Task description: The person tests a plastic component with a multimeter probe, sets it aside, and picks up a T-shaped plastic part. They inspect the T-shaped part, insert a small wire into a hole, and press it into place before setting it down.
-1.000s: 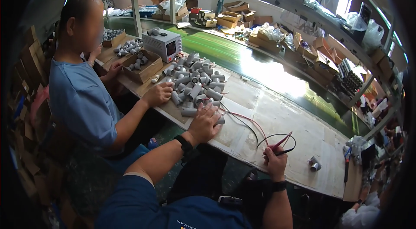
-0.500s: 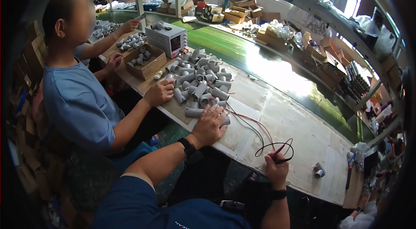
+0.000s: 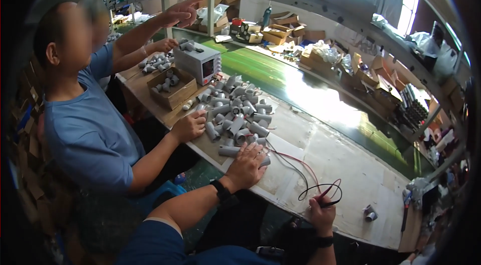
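My left hand (image 3: 244,167) lies across a grey tube (image 3: 228,151) near the table's front edge. Its fingers go over the top and its thumb is on the near side; part of the tube is hidden under the palm. Beyond the fingers is a heap of grey cylindrical fittings (image 3: 235,125), some with red wire ends. At the front edge, further right, my right hand (image 3: 322,213) is closed around a pair of test probes (image 3: 324,199), one red and one black. Their thin leads (image 3: 295,157) loop over the table back toward the heap.
A co-worker (image 3: 90,114) sits on the left, one hand (image 3: 190,125) beside the heap. Past it stand an open cardboard box (image 3: 173,95) with fittings and a grey-white meter box (image 3: 193,62). A lone fitting (image 3: 370,213) lies right. A green conveyor (image 3: 260,69) runs behind.
The co-worker has raised the far arm, which now points across toward the shelf. My view has shifted slightly. My hands stay at the same tube and probes.
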`<state>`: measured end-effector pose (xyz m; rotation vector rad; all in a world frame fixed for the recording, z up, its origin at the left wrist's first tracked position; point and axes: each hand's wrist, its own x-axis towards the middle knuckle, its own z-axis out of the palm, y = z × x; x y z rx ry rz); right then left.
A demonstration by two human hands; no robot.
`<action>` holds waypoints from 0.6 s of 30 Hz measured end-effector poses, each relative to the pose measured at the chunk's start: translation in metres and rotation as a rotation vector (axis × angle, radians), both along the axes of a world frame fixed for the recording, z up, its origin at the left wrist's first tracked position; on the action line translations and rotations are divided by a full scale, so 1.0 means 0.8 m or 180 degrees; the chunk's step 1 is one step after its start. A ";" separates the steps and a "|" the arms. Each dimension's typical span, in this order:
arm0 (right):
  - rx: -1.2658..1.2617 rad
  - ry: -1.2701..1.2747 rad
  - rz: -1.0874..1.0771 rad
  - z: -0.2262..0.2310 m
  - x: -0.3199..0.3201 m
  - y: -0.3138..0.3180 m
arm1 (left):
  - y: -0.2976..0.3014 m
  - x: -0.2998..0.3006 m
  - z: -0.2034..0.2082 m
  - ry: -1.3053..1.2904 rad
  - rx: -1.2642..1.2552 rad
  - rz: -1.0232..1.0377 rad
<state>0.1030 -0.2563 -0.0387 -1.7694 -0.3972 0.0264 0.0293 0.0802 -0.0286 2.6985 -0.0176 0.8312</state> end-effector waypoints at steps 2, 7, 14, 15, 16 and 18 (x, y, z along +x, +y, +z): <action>-0.0022 0.0136 0.0135 -0.001 -0.003 0.003 | 0.001 -0.001 -0.003 0.0135 -0.0013 0.0120; -0.0164 -0.0048 0.0104 -0.004 -0.005 0.000 | -0.001 -0.002 0.001 0.0104 0.0018 0.0117; -0.0304 -0.0046 0.0028 0.003 -0.004 0.001 | -0.001 -0.001 0.008 0.0037 0.0131 0.0148; -0.0313 -0.0048 0.0030 0.004 -0.004 0.002 | -0.001 -0.001 0.008 0.0035 0.0122 0.0150; -0.0311 -0.0050 0.0037 0.005 -0.004 0.003 | 0.000 -0.001 0.008 0.0033 0.0112 0.0145; -0.0305 -0.0053 0.0050 0.007 -0.005 0.004 | 0.001 -0.001 0.008 0.0029 0.0092 0.0136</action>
